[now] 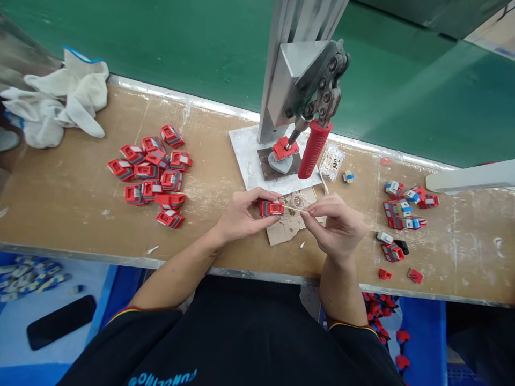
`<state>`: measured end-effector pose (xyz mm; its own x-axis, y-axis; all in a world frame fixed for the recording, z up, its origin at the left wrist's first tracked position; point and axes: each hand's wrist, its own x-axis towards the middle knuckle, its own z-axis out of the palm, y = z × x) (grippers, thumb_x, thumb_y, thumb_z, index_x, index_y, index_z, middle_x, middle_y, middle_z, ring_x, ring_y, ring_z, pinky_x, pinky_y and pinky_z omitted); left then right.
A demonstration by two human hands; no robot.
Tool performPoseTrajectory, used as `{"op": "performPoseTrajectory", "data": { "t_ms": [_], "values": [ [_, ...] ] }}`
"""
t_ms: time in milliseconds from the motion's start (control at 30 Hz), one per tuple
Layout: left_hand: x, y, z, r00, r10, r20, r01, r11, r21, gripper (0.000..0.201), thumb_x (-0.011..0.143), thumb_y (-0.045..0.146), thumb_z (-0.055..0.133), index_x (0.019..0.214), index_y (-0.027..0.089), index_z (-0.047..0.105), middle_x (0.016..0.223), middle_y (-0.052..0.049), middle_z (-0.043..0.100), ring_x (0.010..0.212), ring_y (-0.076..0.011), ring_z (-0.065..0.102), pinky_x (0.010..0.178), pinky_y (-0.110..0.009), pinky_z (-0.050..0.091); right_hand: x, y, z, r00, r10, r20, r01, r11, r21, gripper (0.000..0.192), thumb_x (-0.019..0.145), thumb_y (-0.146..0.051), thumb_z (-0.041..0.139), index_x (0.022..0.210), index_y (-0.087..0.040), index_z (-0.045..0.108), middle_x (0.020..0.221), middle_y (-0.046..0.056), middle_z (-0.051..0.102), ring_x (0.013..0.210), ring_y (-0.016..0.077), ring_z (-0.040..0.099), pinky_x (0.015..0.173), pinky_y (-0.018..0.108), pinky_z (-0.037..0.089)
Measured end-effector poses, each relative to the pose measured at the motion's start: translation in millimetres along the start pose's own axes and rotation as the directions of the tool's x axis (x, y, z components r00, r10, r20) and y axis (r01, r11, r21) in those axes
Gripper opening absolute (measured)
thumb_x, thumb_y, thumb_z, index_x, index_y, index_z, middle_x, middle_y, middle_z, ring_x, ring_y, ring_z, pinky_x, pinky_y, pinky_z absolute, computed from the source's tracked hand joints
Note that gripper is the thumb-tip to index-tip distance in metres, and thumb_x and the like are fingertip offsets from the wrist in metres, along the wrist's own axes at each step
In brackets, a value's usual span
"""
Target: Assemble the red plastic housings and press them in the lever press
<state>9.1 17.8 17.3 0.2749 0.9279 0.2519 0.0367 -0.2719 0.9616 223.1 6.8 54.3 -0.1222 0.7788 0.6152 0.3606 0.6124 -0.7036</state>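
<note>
The left hand (241, 214) grips a red part (271, 207). The right hand (338, 225) pinches a thin stick (292, 209), poking its 3 o'clock side; aim matters.

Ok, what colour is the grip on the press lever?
Red: the ribbed grip on the press lever hangs just beyond both hands, seen in the head view.

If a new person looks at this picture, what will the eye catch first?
First, the hands at the centre: the left hand grips a small red part, and the right hand pinches a thin stick pointed at it. Just behind stands a metal press with a red handle. A pile of red parts lies on the bench to the left.
</note>
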Motion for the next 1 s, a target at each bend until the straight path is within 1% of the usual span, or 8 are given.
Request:
{"op": "performPoseTrajectory", "data": {
  "t_ms": [200, 333, 433, 567, 633, 700, 833, 1000],
  "values": [
    [0.5, -2.4, -1.6, 1.0, -0.005, -0.015, 0.005, 0.999, 0.033, 0.025, 0.081, 0.027, 0.086, 0.102, 0.018, 0.076, 0.11, -0.011, 0.084, 0.097, -0.0221, 0.082, 0.084, -0.031, 0.068, 3.6, 11.4, -30.2, 0.999, 0.048, 0.005, -0.047, 0.995, -0.092, 0.017, 0.086, -0.013, 0.078, 0.083, -0.027, 0.069, 0.072, -0.004, 0.074, 0.063, 0.0155, 0.066, 0.058, 0.032, 0.051],
    [-0.1, -5.0, -1.9, 0.999, -0.032, -0.01, 0.033, 0.999, 0.042, 0.027, 0.081, 0.028, 0.085, 0.105, 0.018, 0.076, 0.112, -0.012, 0.083, 0.09, -0.0204, 0.082, 0.079, -0.03, 0.069, 2.2, 30.1, -33.7, 0.954, 0.17, 0.247, -0.088, 0.947, -0.309, 0.014, 0.09, -0.017, 0.072, 0.08, -0.026, 0.069, 0.074, -0.002, 0.072, 0.069, 0.0166, 0.065, 0.063, 0.032, 0.05],
    [-1.0, -7.6, -2.7, 0.999, -0.039, -0.031, 0.041, 0.998, 0.05, 0.027, 0.081, 0.028, 0.085, 0.105, 0.019, 0.077, 0.113, -0.011, 0.083, 0.094, -0.0213, 0.081, 0.083, -0.032, 0.069, 0.2, 38.7, -33.0, 0.919, 0.181, 0.351, -0.092, 0.963, -0.255, 0.005, 0.093, -0.027, 0.073, 0.089, -0.026, 0.073, 0.083, 0.0, 0.075, 0.077, 0.0174, 0.066, 0.069, 0.032, 0.052],
    [-1.2, -9.2, -4.8, 0.995, -0.047, -0.089, 0.051, 0.998, 0.044, 0.028, 0.081, 0.029, 0.087, 0.106, 0.02, 0.077, 0.112, -0.009, 0.083, 0.098, -0.0215, 0.081, 0.085, -0.032, 0.068, -5.1, 42.8, -76.6, 0.981, 0.191, 0.028, -0.178, 0.952, -0.25, 0.021, 0.092, -0.045, 0.076, 0.103, -0.027, 0.074, 0.092, 0.001, 0.073, 0.074, 0.0158, 0.062, 0.065, 0.031, 0.049],
    [-0.5, -7.5, -5.5, 0.991, -0.061, -0.121, 0.065, 0.998, 0.024, 0.028, 0.082, 0.028, 0.087, 0.107, 0.021, 0.077, 0.112, -0.008, 0.083, 0.1, -0.0217, 0.081, 0.086, -0.032, 0.068, -13.1, 43.0, -113.3, 0.95, 0.211, -0.23, -0.287, 0.88, -0.378, 0.02, 0.095, -0.045, 0.071, 0.098, -0.025, 0.073, 0.086, 0.001, 0.07, 0.07, 0.0157, 0.06, 0.065, 0.031, 0.048],
    [0.3, -4.1, -5.9, 0.987, -0.068, -0.148, 0.07, 0.998, 0.006, 0.028, 0.082, 0.028, 0.087, 0.107, 0.022, 0.077, 0.113, -0.007, 0.082, 0.1, -0.0222, 0.08, 0.086, -0.034, 0.069, -25.6, 42.0, -147.1, 0.92, 0.257, -0.296, -0.384, 0.747, -0.544, 0.018, 0.094, -0.042, 0.071, 0.093, -0.024, 0.073, 0.082, 0.001, 0.07, 0.07, 0.0173, 0.06, 0.067, 0.033, 0.048],
    [1.8, 1.8, -6.4, 0.981, -0.076, -0.179, 0.071, 0.997, -0.034, 0.03, 0.08, 0.028, 0.089, 0.107, 0.026, 0.078, 0.112, -0.003, 0.082, 0.094, -0.0217, 0.08, 0.085, -0.038, 0.07, -52.0, 40.9, -178.0, 0.893, 0.448, -0.035, -0.325, 0.592, -0.737, 0.013, 0.09, -0.035, 0.071, 0.096, -0.024, 0.074, 0.091, 0.006, 0.075, 0.085, 0.0251, 0.067, 0.08, 0.041, 0.053],
    [1.8, 1.2, -5.0, 0.981, -0.13, -0.144, 0.123, 0.991, -0.052, 0.031, 0.081, 0.031, 0.089, 0.109, 0.025, 0.076, 0.112, -0.004, 0.082, 0.092, -0.0217, 0.08, 0.084, -0.038, 0.07, -40.0, 67.6, -149.7, 0.878, 0.476, 0.054, -0.295, 0.625, -0.723, 0.024, 0.091, -0.035, 0.071, 0.112, -0.024, 0.072, 0.106, 0.01, 0.074, 0.097, 0.0285, 0.068, 0.091, 0.047, 0.055]
  ]
}}
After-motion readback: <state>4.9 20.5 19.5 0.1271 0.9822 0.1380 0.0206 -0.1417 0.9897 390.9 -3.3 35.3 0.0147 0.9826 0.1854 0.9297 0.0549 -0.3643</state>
